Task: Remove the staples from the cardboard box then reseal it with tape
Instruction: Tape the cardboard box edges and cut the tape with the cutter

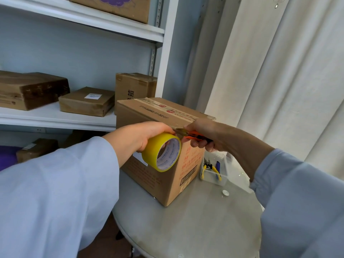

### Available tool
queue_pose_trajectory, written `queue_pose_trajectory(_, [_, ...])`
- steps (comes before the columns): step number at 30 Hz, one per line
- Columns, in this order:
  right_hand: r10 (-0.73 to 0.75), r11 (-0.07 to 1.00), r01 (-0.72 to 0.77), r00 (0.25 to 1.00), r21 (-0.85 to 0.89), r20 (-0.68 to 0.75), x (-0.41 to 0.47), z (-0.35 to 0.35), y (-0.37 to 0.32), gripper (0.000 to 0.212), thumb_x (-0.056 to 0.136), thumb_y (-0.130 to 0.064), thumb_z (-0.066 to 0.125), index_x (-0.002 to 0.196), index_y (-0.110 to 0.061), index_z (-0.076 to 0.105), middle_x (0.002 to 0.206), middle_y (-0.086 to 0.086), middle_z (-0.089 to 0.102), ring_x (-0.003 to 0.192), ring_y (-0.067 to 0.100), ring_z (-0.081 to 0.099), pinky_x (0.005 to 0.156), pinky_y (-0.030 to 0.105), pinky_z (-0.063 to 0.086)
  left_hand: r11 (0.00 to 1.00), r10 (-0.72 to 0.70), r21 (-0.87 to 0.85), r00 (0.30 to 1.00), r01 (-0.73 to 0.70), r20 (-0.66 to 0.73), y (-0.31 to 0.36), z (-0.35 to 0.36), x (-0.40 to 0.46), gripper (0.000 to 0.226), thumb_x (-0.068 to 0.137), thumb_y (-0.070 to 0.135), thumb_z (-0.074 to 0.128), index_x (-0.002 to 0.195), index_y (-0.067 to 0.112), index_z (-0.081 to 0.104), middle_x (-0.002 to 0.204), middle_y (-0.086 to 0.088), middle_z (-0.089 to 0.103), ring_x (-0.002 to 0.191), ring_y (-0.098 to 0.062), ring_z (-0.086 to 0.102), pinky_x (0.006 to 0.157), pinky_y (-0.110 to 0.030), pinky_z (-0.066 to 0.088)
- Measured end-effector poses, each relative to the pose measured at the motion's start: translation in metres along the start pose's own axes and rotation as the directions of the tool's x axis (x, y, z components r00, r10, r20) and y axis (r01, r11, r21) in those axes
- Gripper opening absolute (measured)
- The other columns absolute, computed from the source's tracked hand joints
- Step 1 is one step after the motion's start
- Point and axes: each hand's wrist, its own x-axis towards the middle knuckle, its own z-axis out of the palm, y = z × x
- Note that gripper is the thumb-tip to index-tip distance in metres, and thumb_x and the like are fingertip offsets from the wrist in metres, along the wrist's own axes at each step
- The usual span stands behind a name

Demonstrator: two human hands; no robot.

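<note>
A brown cardboard box (158, 175) with printed red text stands on a round grey table (195, 224); tape runs along its closed top seam. My left hand (141, 135) grips a yellow tape roll (161, 152) against the box's near top corner. My right hand (206, 135) holds orange-handled scissors (188, 134), their blades at the strip of tape just beside the roll.
A clear plastic tray (214, 169) with yellow-handled pliers and a blue tool sits right of the box. A small white cap (225, 192) lies on the table. White shelves (55, 116) with several cardboard boxes stand behind on the left; a white curtain (279, 81) hangs on the right.
</note>
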Motion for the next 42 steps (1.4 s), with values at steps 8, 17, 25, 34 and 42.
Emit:
queue_pose_trajectory(8, [-0.013, 1.000, 0.012, 1.000, -0.021, -0.021, -0.013, -0.015, 0.009, 0.038, 0.096, -0.046, 0.046, 0.088, -0.012, 0.063, 0.054, -0.003, 0.041, 0.042, 0.006, 0.027, 0.037, 0.016, 0.021, 1.000, 0.017, 0.001, 1.000, -0.017, 0.014, -0.001, -0.001, 0.006, 0.025, 0.085, 0.034, 0.064, 0.099, 0.015, 0.071, 0.076, -0.006, 0.064, 0.058, -0.017, 0.055, 0.059, -0.027, 0.046])
queue_pose_trajectory(17, [-0.253, 0.967, 0.237, 0.864, -0.092, -0.435, 0.025, 0.023, 0.022, 0.053, 0.077, -0.056, 0.069, 0.110, -0.017, 0.054, 0.104, 0.002, 0.060, 0.096, 0.021, 0.058, 0.078, 0.035, 0.051, 0.995, 0.094, 0.035, 0.993, -0.091, -0.076, -0.002, 0.001, 0.006, 0.028, 0.081, 0.031, 0.069, 0.104, 0.014, 0.070, 0.092, -0.010, 0.070, 0.073, -0.023, 0.063, 0.068, -0.030, 0.052])
queue_pose_trajectory(25, [-0.286, 0.957, 0.288, 0.925, -0.031, -0.249, 0.026, 0.012, 0.022, 0.043, 0.086, -0.041, 0.068, 0.115, -0.013, 0.053, 0.077, -0.001, 0.049, 0.062, 0.009, 0.045, 0.037, 0.013, 0.033, 0.955, 0.215, 0.231, 0.972, -0.188, -0.098, 0.004, 0.003, -0.007, 0.016, 0.086, 0.028, 0.062, 0.080, 0.022, 0.076, 0.106, -0.009, 0.068, 0.100, -0.028, 0.062, 0.094, -0.039, 0.049])
queue_pose_trajectory(34, [-0.307, 0.950, 0.304, 0.876, -0.070, -0.372, 0.023, -0.029, 0.036, 0.013, 0.087, -0.013, 0.067, 0.099, -0.008, 0.066, 0.071, -0.002, 0.048, 0.058, 0.009, 0.041, 0.036, 0.010, 0.032, 0.913, 0.333, 0.308, 0.924, -0.267, -0.186, -0.029, -0.026, -0.023, 0.029, 0.092, 0.020, 0.058, 0.066, 0.024, 0.070, 0.093, 0.008, 0.066, 0.100, -0.013, 0.056, 0.087, -0.024, 0.038])
queue_pose_trajectory(42, [-0.278, 0.959, 0.266, 0.828, -0.095, -0.486, 0.054, 0.001, 0.041, 0.007, 0.085, -0.025, 0.068, 0.087, -0.018, 0.067, 0.086, 0.006, 0.067, 0.080, 0.022, 0.064, 0.074, 0.036, 0.055, 0.589, 0.553, 0.796, 0.788, -0.140, -0.270, -0.005, -0.035, -0.029, 0.011, 0.084, 0.034, 0.061, 0.081, 0.039, 0.070, 0.139, 0.010, 0.042, 0.138, -0.022, 0.021, 0.114, -0.050, 0.004])
